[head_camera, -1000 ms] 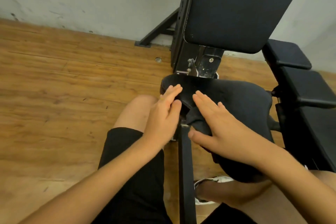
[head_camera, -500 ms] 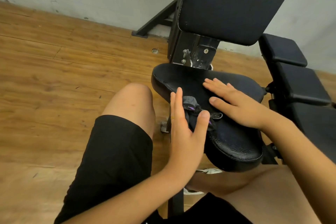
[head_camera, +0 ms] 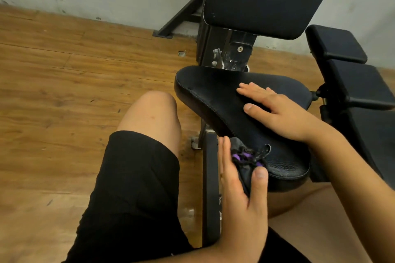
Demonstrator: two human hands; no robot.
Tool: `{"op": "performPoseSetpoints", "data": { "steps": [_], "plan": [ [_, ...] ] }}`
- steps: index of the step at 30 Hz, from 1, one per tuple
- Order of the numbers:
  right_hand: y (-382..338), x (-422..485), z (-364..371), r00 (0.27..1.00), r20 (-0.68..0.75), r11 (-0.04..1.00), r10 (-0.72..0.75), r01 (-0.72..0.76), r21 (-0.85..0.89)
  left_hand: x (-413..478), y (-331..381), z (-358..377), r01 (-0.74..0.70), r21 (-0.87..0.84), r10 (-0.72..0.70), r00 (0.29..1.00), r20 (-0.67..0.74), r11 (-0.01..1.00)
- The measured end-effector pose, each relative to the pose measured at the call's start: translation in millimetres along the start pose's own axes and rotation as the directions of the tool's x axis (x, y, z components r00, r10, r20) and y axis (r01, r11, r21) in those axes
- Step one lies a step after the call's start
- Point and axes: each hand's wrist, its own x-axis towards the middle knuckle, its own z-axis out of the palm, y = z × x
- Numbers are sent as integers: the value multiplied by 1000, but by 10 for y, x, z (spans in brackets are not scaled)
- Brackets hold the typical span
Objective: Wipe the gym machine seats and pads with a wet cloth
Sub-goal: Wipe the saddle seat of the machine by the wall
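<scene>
Pinching the cloth [head_camera: 245,160] between thumb and straight fingers, the left hand [head_camera: 241,194] sits at the near edge of the seat [head_camera: 213,96]. The cloth is bunched there, seemingly half on the leather and half off. The right hand [head_camera: 282,113] lies flat on the seat, fingers straight, holding nothing. Wadded so small, the cloth could skip patches, or slip from that light pinch to the floor [head_camera: 74,92]. A wet seat might let the bracing palm slide.
</scene>
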Motion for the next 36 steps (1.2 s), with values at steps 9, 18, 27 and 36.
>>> {"op": "performPoseSetpoints", "data": {
  "steps": [9,18,27,36],
  "plan": [
    [34,-14,47,1000,25,999,17,-17,-29,1370,215,-175,-43,62,57,968,-244,997],
    [41,5,30,1000,-7,1000,-7,7,-13,1027,99,-82,-100,-13,94,965,-243,995],
    [12,-5,32,1000,9,1000,8,-8,-16,2035,89,-552,-61,-214,-33,910,-413,975],
    [32,-2,27,1000,-4,1000,2,-2,-12,1909,18,-500,-77,-156,16,933,-359,985]
  ]
}}
